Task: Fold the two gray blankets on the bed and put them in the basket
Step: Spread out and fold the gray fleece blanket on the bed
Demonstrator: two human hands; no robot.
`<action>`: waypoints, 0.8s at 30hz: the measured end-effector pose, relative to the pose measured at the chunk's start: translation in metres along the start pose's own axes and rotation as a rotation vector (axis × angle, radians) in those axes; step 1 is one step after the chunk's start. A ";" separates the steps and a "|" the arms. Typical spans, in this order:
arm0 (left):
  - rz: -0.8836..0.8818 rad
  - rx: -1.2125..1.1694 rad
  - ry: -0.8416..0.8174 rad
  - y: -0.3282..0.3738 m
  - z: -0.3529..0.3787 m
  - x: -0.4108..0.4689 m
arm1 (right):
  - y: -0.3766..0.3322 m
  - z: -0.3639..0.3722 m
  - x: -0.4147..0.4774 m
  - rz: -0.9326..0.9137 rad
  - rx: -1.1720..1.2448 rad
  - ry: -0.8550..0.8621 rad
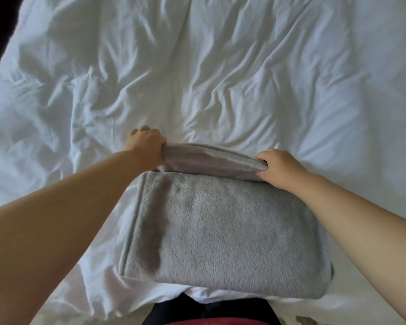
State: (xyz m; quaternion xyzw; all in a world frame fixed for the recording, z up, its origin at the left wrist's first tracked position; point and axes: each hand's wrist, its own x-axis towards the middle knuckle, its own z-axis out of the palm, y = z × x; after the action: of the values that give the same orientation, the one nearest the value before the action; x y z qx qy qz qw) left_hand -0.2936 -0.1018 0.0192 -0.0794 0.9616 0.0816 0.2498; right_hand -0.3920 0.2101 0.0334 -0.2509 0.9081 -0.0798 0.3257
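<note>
A: Hands?
B: Left hand [148, 144] clamped on the gray blanket's [220, 231] far-left corner, at its 11 o'clock. Right hand [279, 167] grips the far-right corner, at 1 o'clock. The hands are apart, with the flap stretched between them.
A: Blanket?
B: Folded to a thick rectangle, its far edge raised off the layers beneath.
A: Position?
B: At 6 o'clock in the view, lying on the rumpled white duvet [197, 66], which runs on toward 12 o'clock.

Gray blanket [220, 231] folded on bed (far edge lifted).
</note>
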 end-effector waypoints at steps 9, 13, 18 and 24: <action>0.108 -0.047 -0.148 0.023 0.021 -0.133 | -0.011 0.049 -0.116 0.140 0.046 -0.094; 0.001 -0.075 -0.272 0.029 0.075 -0.162 | -0.006 0.095 -0.143 0.319 0.098 -0.207; -0.236 -0.354 -0.164 0.033 0.099 -0.170 | -0.013 0.108 -0.145 0.462 0.115 -0.169; -0.317 -0.321 -0.317 0.049 0.087 -0.166 | -0.024 0.101 -0.136 0.519 0.160 -0.135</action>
State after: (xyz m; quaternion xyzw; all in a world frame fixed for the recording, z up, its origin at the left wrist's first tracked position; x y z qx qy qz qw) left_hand -0.1193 -0.0188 0.0313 -0.2537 0.8608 0.2042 0.3912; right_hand -0.2284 0.2598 0.0371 0.0116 0.9090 -0.0482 0.4138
